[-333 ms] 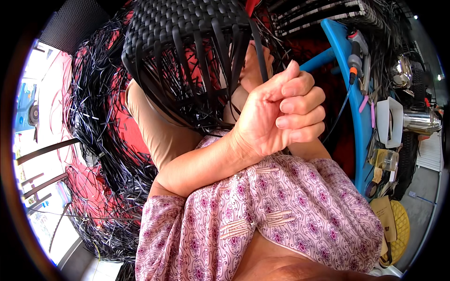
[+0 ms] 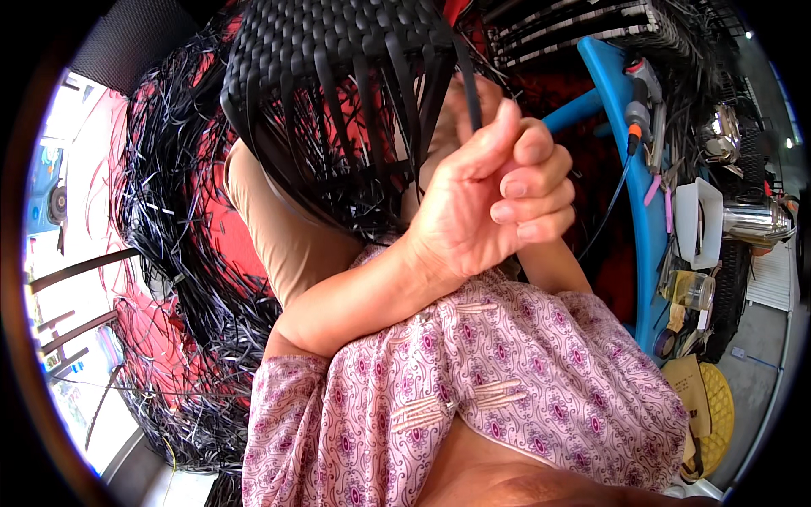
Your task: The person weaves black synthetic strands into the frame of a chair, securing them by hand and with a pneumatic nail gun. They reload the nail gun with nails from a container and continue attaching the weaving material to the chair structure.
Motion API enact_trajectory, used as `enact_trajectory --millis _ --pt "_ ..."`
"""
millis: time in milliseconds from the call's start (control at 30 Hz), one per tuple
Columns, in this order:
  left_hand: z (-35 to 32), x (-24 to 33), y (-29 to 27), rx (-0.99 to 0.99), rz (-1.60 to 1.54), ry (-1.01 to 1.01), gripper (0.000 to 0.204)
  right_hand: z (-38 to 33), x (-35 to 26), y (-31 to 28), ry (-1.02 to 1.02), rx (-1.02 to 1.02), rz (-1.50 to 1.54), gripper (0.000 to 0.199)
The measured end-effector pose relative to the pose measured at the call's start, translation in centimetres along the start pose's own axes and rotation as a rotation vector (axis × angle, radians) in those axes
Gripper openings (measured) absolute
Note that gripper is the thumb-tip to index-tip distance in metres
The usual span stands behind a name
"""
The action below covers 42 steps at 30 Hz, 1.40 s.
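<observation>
Black woven basket [image 2: 338,38], loose strands [image 2: 361,80] unwoven; left hand [image 2: 477,201] curled, right hand [image 2: 451,108] blurred behind; can't tell if either grips.

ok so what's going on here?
Someone is at a black woven piece with unwoven strands hanging off its near edge. Their left hand is raised with fingers curled, crossing in front of the right forearm; can't tell if it grips anything. The right hand is by the piece's right-hand strands, partly hidden, so its grip is unclear. Loose black strips pile up on the left.
</observation>
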<state>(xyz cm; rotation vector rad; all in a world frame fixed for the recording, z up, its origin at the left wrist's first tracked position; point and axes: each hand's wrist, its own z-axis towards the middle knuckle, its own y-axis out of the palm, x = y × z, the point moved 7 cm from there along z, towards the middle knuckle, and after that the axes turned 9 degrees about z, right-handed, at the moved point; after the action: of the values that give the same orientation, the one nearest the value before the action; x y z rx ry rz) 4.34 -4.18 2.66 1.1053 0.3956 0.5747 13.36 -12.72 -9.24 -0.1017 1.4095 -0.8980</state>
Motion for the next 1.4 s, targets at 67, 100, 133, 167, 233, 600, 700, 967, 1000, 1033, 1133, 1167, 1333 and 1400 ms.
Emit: enact_trajectory --millis 67,100,133,167,233,600,700,967,1000,1033,1133,1167,1333,1400 --pt "-0.5 1.7 -0.8 0.073 0.298 0.112 0.031 0.7 0.1 -3.0 0.116 -0.022 0.573 0.011" --pt "-0.8 2.6 -1.3 0.080 0.521 0.160 0.031 1.0 0.1 -4.4 0.179 -0.012 0.846 0.014" --pt "-1.0 3.7 -1.5 0.071 0.865 0.230 0.031 1.0 -1.1 -6.2 0.172 -0.077 0.917 0.017" --pt "-1.4 4.7 -1.4 0.062 1.218 0.301 0.032 0.3 -3.1 -7.9 0.166 -0.148 0.998 0.020" --pt "-1.9 5.3 0.0 0.068 1.627 0.234 0.028 -1.5 -6.8 -11.0 0.014 -0.282 0.937 0.024" --pt "-1.9 1.9 2.2 -0.223 2.772 0.683 0.068 -5.0 -9.3 -16.2 -0.045 -0.579 0.917 0.019" --pt "-1.9 1.3 2.2 -0.259 2.813 0.714 0.069 -5.1 -9.4 -17.0 -0.077 -0.599 0.865 0.018" --pt "-1.7 0.8 2.3 -0.271 2.810 0.660 0.068 -5.0 -9.6 -18.0 -0.208 -0.599 0.742 0.017" --pt "-1.7 0.7 2.3 -0.273 2.796 0.657 0.068 -5.0 -9.6 -18.1 -0.220 -0.606 0.729 0.016" --pt "-1.7 0.7 2.2 -0.282 2.800 0.665 0.067 -5.0 -9.7 -18.1 -0.232 -0.612 0.715 0.016" --pt "-1.6 0.5 2.2 -0.304 2.807 0.671 0.066 -5.0 -9.5 -18.0 -0.211 -0.622 0.750 0.017" --pt "-1.6 0.4 2.3 -0.305 2.806 0.664 0.066 -5.1 -9.4 -18.0 -0.202 -0.627 0.761 0.017" --pt "-1.7 0.3 2.3 -0.317 2.825 0.676 0.062 -5.1 -8.8 -17.8 -0.151 -0.659 0.828 0.018" --pt "-1.7 0.2 2.3 -0.321 2.824 0.669 0.063 -5.1 -8.7 -17.6 -0.127 -0.653 0.844 0.018"
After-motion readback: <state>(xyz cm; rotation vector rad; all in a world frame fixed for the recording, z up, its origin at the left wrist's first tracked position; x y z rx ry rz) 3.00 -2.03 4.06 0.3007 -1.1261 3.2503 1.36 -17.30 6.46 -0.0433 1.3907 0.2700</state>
